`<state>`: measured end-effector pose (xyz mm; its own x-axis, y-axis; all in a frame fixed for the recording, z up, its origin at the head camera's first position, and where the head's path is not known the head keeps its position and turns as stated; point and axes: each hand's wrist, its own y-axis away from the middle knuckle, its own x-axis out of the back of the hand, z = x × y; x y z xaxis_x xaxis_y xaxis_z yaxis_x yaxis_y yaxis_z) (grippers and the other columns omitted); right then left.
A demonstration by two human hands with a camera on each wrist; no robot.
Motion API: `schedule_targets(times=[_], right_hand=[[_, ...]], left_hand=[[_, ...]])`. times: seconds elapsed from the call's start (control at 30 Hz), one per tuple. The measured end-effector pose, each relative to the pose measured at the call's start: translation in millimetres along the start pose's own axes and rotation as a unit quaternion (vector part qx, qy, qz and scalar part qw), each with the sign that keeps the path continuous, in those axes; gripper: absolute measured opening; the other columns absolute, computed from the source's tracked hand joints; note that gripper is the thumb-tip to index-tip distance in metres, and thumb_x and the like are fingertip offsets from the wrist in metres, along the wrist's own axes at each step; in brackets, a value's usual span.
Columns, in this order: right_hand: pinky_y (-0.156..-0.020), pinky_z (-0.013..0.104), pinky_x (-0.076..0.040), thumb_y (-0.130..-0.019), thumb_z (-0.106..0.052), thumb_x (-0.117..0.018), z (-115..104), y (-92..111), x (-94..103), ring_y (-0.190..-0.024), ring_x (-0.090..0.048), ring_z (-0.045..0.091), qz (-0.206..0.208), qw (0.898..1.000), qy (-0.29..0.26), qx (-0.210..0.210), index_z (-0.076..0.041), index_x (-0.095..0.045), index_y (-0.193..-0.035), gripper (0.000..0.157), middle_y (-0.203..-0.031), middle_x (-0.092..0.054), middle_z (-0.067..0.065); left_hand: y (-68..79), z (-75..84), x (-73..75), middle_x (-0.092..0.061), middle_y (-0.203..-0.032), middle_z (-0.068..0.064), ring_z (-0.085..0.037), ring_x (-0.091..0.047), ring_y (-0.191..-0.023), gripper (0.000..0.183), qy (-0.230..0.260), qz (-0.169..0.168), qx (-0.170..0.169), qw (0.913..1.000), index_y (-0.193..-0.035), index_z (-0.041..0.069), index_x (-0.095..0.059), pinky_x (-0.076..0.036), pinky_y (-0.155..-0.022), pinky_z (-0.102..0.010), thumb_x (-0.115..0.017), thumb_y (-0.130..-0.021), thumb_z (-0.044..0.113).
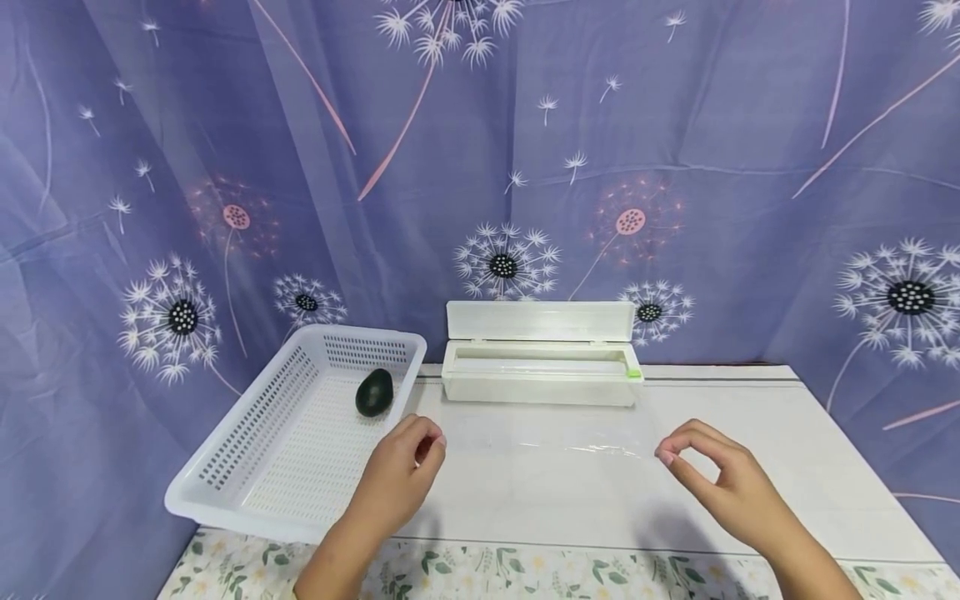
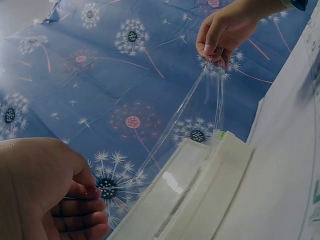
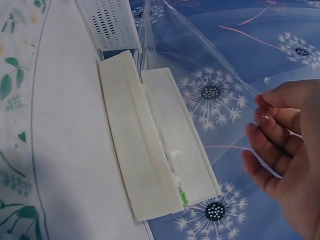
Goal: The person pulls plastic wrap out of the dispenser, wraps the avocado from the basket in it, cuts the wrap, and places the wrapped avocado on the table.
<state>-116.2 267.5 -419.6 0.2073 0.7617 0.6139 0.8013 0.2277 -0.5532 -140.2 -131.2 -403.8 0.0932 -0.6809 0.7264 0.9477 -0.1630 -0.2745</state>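
A sheet of clear cling film stretches between my two hands, drawn out from a white cling film box whose lid stands up. My left hand pinches one corner of the film between thumb and index finger, just right of the basket. The opposite corner is pinched by my right hand, over the right part of the table. In the right wrist view the film slants taut from the box up to the fingertips. A green slider sits at the box's right end.
A white plastic basket with slotted walls stands at the left, holding one dark green avocado. A white cloth with a floral border covers the table. Behind hangs a blue-purple dandelion curtain, close to the box's back.
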Motion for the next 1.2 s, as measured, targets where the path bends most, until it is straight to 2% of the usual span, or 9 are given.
schedule_targets(times=[0.17,0.37,0.57,0.7,0.9,1.07,1.2], right_hand=[[-0.087,0.007,-0.04,-0.088,0.005,-0.071,2.2,8.5,-3.2,-0.091,-0.059,0.0,-0.03,1.0,-0.002,0.004,-0.029,-0.068,-0.098,0.035,-0.096,-0.066,-0.012],[-0.085,0.007,-0.04,-0.088,0.001,-0.073,3.8,14.4,-6.6,-0.088,-0.058,0.0,-0.06,0.998,0.006,0.001,-0.032,-0.065,-0.096,0.034,-0.094,-0.063,-0.018],[-0.083,0.007,-0.039,-0.087,-0.001,-0.075,4.6,20.2,-6.9,-0.088,-0.057,-0.001,-0.076,0.997,0.024,-0.001,-0.033,-0.065,-0.094,0.034,-0.093,-0.062,-0.018],[-0.082,0.01,-0.042,-0.089,-0.005,-0.074,6.6,24.5,-8.1,-0.089,-0.057,-0.002,-0.093,0.995,0.038,-0.008,-0.035,-0.064,-0.095,0.031,-0.094,-0.062,-0.02],[-0.08,0.017,-0.048,-0.092,-0.01,-0.073,12.0,31.6,-12.9,-0.09,-0.058,-0.003,-0.118,0.992,0.038,-0.023,-0.036,-0.064,-0.097,0.028,-0.095,-0.062,-0.02],[-0.077,0.021,-0.051,-0.093,-0.011,-0.072,15.3,35.3,-17.3,-0.09,-0.058,-0.004,-0.13,0.991,0.029,-0.021,-0.032,-0.066,-0.097,0.021,-0.095,-0.063,-0.019],[-0.075,0.025,-0.053,-0.093,-0.013,-0.071,19.1,37.7,-21.1,-0.089,-0.059,-0.005,-0.14,0.989,0.029,-0.027,-0.029,-0.068,-0.096,0.017,-0.095,-0.064,-0.02]], left_hand=[[5.8,-4.7,-4.6,-0.049,-0.081,0.012,-0.004,-0.047,-0.073,0.011,-0.024,-0.015,-0.01,0.9995,-0.087,0.019,-0.061,-0.045,-0.065,-0.019,-0.064,-0.097,0.016],[11.6,-11.6,-5.8,-0.052,-0.084,0.009,-0.008,-0.051,-0.076,0.016,-0.044,-0.056,-0.009,0.9974,-0.085,0.019,-0.057,-0.046,-0.067,-0.02,-0.071,-0.09,0.015],[16.5,-20.1,-10.3,-0.053,-0.083,0.007,-0.006,-0.055,-0.076,0.019,-0.058,-0.06,-0.047,0.9954,-0.082,0.016,-0.059,-0.05,-0.068,-0.021,-0.071,-0.082,0.002],[20.0,-27.2,-15.2,-0.055,-0.083,0.007,-0.007,-0.058,-0.077,0.017,-0.064,-0.066,-0.061,0.9939,-0.081,0.015,-0.062,-0.051,-0.068,-0.021,-0.071,-0.081,0.0],[23.2,-33.6,-20.5,-0.058,-0.086,0.008,-0.007,-0.057,-0.078,0.017,-0.082,-0.086,-0.063,0.9908,-0.081,0.015,-0.063,-0.049,-0.067,-0.022,-0.071,-0.082,0.0],[24.4,-37.1,-24.1,-0.059,-0.085,0.008,-0.005,-0.056,-0.076,0.015,-0.105,-0.095,-0.061,0.9881,-0.079,0.015,-0.065,-0.05,-0.067,-0.023,-0.074,-0.081,0.002],[25.7,-41.7,-28.7,-0.057,-0.084,0.008,-0.005,-0.055,-0.075,0.015,-0.103,-0.103,-0.056,0.9877,-0.077,0.014,-0.066,-0.05,-0.067,-0.023,-0.074,-0.08,0.002]])
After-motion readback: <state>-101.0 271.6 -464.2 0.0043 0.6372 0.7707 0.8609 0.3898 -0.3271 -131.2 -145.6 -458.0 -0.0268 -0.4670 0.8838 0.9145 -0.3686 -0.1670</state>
